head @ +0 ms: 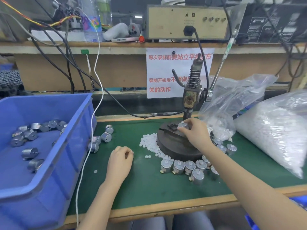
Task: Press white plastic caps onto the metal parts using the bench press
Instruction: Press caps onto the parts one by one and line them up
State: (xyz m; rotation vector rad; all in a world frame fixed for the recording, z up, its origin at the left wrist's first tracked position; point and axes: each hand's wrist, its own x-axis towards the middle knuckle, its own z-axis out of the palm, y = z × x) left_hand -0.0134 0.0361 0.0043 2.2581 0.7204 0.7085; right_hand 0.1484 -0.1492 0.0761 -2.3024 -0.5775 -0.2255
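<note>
1. The right hand (194, 132) reached over the round base (174, 146) of the bench press (190, 97); its thumb and fingers were curled round a metal part (182, 125) that sat on the dark fixture on top of the base, below the ram; a white cap (182, 122) showed on top of that part.
2. The left hand (120, 159) rested on the green mat (149, 188), well to the left of the base; its fingers were curled in towards the thumb; whether they pinched anything could not be told.
3. Loose white caps (149, 143) lay heaped against the left and front edge of the base; a few lay apart on the mat near the left hand.
4. A cluster of capped metal parts (179, 166) stood upright on the mat just in front of the base, by the right forearm; a few more stood to the right of the base.
5. The blue bin (49, 146) stood at the left; bare metal parts (31, 135) lay in it on their sides; several others lay on the mat just beside its right wall.
6. An open clear bag (232, 100) slumped just right of the press, white caps in its bottom; a large full bag (274, 130) lay at the far right.
7. The press lever (221, 67) slanted up and to the right; a white cord (98, 77) hung down past the bin's right wall.
</note>
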